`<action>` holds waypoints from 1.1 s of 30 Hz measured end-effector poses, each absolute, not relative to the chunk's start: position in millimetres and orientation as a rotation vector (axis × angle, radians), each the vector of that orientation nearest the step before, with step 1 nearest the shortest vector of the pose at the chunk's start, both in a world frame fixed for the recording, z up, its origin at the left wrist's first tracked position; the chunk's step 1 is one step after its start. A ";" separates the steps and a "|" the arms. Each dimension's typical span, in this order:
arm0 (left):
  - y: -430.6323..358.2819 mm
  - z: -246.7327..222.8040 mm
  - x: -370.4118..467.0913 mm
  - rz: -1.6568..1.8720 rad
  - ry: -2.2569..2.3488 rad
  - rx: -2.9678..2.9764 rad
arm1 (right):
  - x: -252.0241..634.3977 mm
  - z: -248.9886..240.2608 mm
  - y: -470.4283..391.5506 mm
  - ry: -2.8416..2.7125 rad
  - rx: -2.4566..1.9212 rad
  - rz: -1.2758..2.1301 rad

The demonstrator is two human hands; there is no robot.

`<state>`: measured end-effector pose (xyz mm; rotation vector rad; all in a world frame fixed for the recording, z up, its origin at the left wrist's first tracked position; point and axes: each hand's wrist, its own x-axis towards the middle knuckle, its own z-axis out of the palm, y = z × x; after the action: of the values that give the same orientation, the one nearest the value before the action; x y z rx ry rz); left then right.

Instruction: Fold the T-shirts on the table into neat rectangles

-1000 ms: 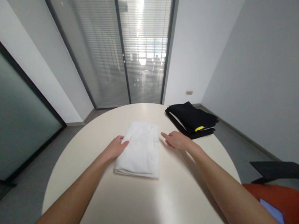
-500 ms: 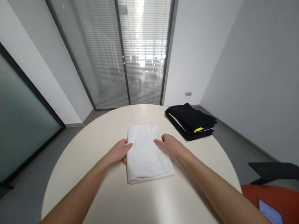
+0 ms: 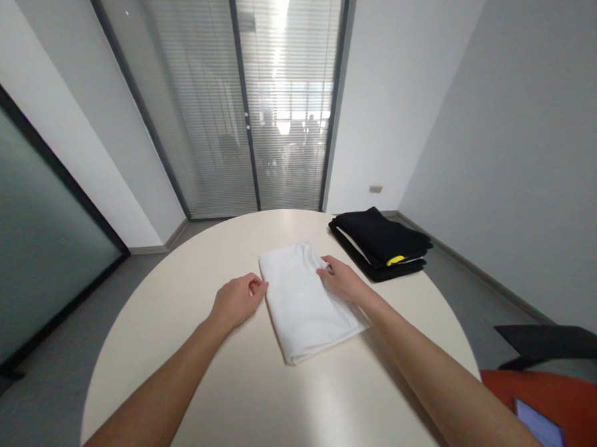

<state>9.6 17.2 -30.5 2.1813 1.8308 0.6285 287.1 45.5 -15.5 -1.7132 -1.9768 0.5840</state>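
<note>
A folded white cloth (image 3: 310, 309) lies on the round table, turned slightly with its near end to the right. My right hand (image 3: 342, 278) grips its right edge, thumb on top and the other fingers partly hidden under the fabric. At the opposite edge is my left hand (image 3: 238, 300), its fingers curled in and the thumb close to the fingertips. Those fingertips meet the cloth's left side, and no fabric shows between them.
A stack of folded black clothes (image 3: 379, 239) with a yellow bit sits at the table's (image 3: 212, 401) back right. An orange chair (image 3: 552, 397) with a phone-like device (image 3: 539, 424) on it stands at the right. Glass panels with blinds (image 3: 208, 121) rise behind.
The white cloth has shifted right and turned, its near end swinging right. My left thumb has come off its top and those fingers have curled. My right hand has moved slightly right, still gripping.
</note>
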 end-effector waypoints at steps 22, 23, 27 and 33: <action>37.4 -76.2 -3.3 0.655 1.787 2.602 | 345.9 107.2 126.8 -2.024 -1.649 0.176; 37.4 -76.5 -3.2 0.665 1.787 2.599 | 352.5 112.7 130.9 -1.998 -1.646 0.186; 37.1 -76.3 -2.5 0.701 1.780 2.591 | 381.1 133.6 143.3 -1.866 -1.615 0.327; 37.0 -74.8 -1.3 0.692 1.788 2.583 | 437.4 149.0 157.3 -1.735 -1.656 0.361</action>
<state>-1.3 37.0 -74.8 2.5831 1.7879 0.6920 437.4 157.3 149.0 -1.6555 -1.7351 0.3610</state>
